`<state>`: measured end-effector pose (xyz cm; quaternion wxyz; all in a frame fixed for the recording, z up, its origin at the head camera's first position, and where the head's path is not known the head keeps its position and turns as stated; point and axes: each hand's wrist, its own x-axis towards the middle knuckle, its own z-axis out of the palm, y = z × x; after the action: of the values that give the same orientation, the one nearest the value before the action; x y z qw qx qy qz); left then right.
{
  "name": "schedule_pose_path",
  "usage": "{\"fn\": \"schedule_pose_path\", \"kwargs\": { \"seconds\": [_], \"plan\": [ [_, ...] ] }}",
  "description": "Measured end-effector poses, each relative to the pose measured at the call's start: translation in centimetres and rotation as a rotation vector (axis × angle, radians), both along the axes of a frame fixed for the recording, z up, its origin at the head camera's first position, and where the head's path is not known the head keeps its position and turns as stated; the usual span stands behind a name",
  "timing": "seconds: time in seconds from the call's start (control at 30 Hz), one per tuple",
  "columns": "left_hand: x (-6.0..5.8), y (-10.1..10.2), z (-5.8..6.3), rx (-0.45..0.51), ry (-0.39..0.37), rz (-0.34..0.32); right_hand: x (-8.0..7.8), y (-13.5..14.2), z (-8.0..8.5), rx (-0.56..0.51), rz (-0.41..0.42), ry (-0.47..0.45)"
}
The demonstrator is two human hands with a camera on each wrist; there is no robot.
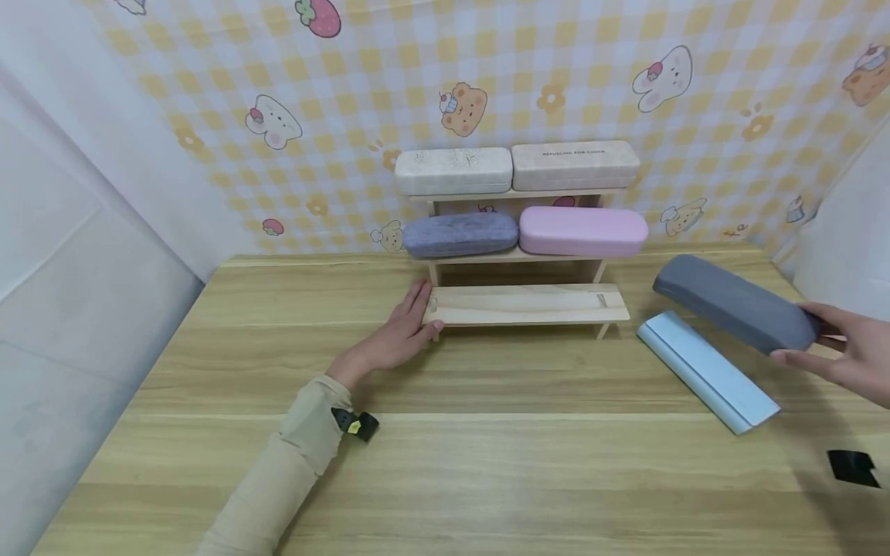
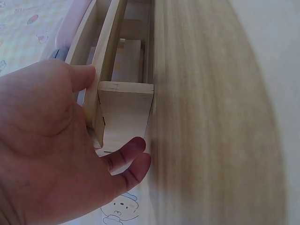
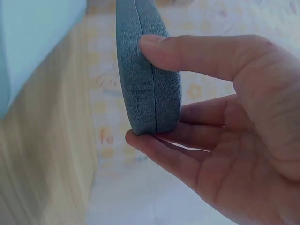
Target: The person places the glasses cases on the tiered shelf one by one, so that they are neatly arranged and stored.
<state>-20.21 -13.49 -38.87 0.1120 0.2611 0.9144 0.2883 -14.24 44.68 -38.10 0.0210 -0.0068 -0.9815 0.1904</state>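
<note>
At the right, my right hand [image 1: 851, 351] grips one end of a dark grey-blue glasses case [image 1: 737, 303], thumb on one side and fingers on the other. The case is tilted and held above a light blue flat glasses case [image 1: 709, 371] lying on the table. My left hand [image 1: 392, 336] holds the left end of the lowest board of a wooden tiered rack [image 1: 528, 303], its thumb at the front edge. In the left wrist view, two fingertips [image 2: 136, 149] extend past the board, apart from it.
On the rack's middle tier sit a mottled blue glasses case [image 1: 460, 235] and a pink one [image 1: 582, 232]. The top tier carries a whitish case [image 1: 453, 171] and a beige case [image 1: 575, 166]. Behind hangs a checked cloth [image 1: 348, 154]; a wooden table [image 1: 445, 479] lies below.
</note>
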Motion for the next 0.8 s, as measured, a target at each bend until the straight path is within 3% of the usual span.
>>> {"fn": "schedule_pose_path", "kwargs": {
  "seconds": [0.13, 0.27, 0.6, 0.8],
  "plan": [
    [0.0, 0.0, 0.1, -0.003, 0.003, -0.003, 1.3, -4.7, 4.0, 0.032, 0.064, -0.048],
    [0.0, -0.1, 0.0, -0.001, 0.000, -0.004, 2.0, -7.1, 5.8, 0.080, 0.120, -0.021],
    [-0.1, 0.0, 0.4, 0.004, 0.017, -0.004, 1.6, -9.8, 6.4, 0.044, 0.375, 0.091],
    [-0.3, -0.1, 0.6, 0.060, 0.054, 0.022, 0.8, -12.8, 6.2, -0.088, 0.501, 0.093]
  ]
}}
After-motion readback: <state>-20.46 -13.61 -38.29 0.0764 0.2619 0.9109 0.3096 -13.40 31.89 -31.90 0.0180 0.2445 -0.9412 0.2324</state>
